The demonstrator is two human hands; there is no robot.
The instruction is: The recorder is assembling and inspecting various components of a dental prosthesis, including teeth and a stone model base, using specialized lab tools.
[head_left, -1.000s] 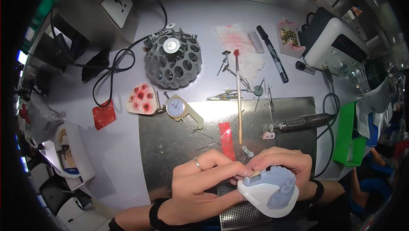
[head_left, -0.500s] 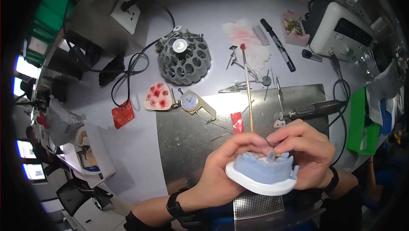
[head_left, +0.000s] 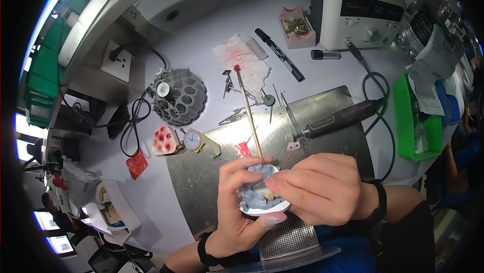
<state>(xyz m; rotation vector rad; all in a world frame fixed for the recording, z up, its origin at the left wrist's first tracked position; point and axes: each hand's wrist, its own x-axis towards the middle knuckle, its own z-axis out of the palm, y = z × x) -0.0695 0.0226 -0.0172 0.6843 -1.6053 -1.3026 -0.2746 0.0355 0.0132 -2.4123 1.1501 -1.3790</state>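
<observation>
Lower centre of the frame: my left hand (head_left: 237,212) cups a grey-blue dental cast (head_left: 254,192) on its white base, thumb curled under the base rim, fingers wrapped up around the left side and top of the cast, so the hand is closed on it. My right hand (head_left: 322,190) sits just right of it, touching the cast; index and thumb are pressed together at a small tooth-coloured piece (head_left: 270,194) on the cast's right side, other fingers curled in. A thin wooden stick (head_left: 248,109) with a red tip runs from the cast up toward the frame's centre top; can't tell which fingers grip its lower end, it's hidden behind them. Both hands are over a metal plate (head_left: 322,109) on the white bench. On the plate's right edge lies a black handpiece (head_left: 338,119) with its cord going up to a white control box (head_left: 363,11), upper right. Left of centre: a grey round holder with holes (head_left: 179,96), below it a pink cast (head_left: 162,140) and a dial gauge (head_left: 194,140) just beside it. A red-stained tissue (head_left: 242,54) and a black marker (head_left: 279,54) lie top centre, small metal tools (head_left: 237,114) between tissue and plate. Green tray (head_left: 416,117) at right edge. Perforated metal sheet (head_left: 290,237) just below my hands.
</observation>
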